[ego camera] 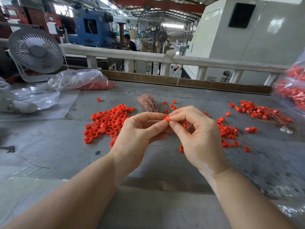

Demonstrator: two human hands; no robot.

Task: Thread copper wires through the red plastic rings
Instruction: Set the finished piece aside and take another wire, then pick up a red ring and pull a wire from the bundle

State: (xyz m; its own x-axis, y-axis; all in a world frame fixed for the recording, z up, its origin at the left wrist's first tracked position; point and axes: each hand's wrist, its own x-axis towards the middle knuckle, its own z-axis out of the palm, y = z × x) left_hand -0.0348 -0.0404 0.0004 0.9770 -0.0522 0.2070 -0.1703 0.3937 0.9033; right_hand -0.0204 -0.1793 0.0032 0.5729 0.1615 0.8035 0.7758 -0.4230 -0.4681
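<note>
Head view looks down on a grey worktable where two bare hands meet over its middle. Left hand and right hand both pinch one red ring between thumb and forefinger tips, held up above the table surface; the remaining fingers of each hand are curled loosely beneath. A thin wire loop shows under the left hand, though whether it passes through the held ring cannot be told.

Just beyond the hands, a bundle of copper wires lies on the table, its loose ends fanned toward the far side. To the left of the hands sits a dense pile of red rings, with one stray ring farther off. To the right of the hands, more rings are scattered near the wrist, and farther right lies a heap of rings with fine wires trailing from them.

At the far left a white desk fan stands on the table, next to a clear plastic bag with red rings spilling inside it. Another bag of red rings sits at the right edge. A pale railing runs along the far side, with a large standing fan and factory machines behind it
</note>
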